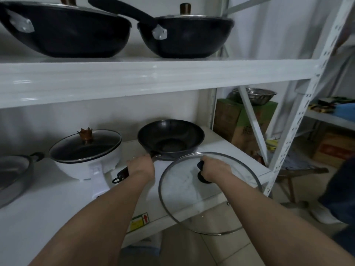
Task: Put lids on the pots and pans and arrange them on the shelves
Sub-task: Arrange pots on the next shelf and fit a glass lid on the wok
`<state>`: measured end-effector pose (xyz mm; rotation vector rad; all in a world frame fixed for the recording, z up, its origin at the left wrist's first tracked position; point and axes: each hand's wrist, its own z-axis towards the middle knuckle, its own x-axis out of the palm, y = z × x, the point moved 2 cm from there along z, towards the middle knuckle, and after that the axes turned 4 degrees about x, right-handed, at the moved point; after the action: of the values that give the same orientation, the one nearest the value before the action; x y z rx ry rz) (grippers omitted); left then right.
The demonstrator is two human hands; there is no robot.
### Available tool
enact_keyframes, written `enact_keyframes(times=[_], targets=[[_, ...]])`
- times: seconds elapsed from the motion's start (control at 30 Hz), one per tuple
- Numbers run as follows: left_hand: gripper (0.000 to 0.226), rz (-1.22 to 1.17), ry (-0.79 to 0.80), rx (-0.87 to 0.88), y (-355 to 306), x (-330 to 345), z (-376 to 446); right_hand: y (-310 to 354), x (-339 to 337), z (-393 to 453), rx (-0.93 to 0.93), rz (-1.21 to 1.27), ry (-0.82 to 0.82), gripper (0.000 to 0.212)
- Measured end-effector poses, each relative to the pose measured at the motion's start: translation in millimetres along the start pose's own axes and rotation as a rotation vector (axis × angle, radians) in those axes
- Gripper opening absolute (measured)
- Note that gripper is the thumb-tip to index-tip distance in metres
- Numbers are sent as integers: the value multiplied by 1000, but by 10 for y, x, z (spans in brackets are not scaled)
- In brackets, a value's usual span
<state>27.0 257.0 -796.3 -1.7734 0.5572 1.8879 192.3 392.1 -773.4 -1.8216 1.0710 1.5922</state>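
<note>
Head view: left hand (143, 165) wraps the handle of the open black wok (171, 140) near the lower shelf's (221, 144) right edge; right hand (215, 167) clamps the knob of the glass lid (192, 198), tilted over the front edge. Front-edge sticker (139, 221) shows a red arrow, its writing unreadable. Carton (242, 123) print is blurred.

Left hand (143, 166) grips the wok (171, 140) handle; right hand (216, 167) holds glass lid (192, 204).
</note>
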Motion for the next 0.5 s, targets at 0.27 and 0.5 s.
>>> enact_keyframes(times=[0.27,0.5], targets=[[35,-78,96,17,-103,0,59,-275,-716,-192,9,29,-145,43],[29,-150,90,-34,55,-10,146,-4,-1037,47,-29,97,-215,46]])
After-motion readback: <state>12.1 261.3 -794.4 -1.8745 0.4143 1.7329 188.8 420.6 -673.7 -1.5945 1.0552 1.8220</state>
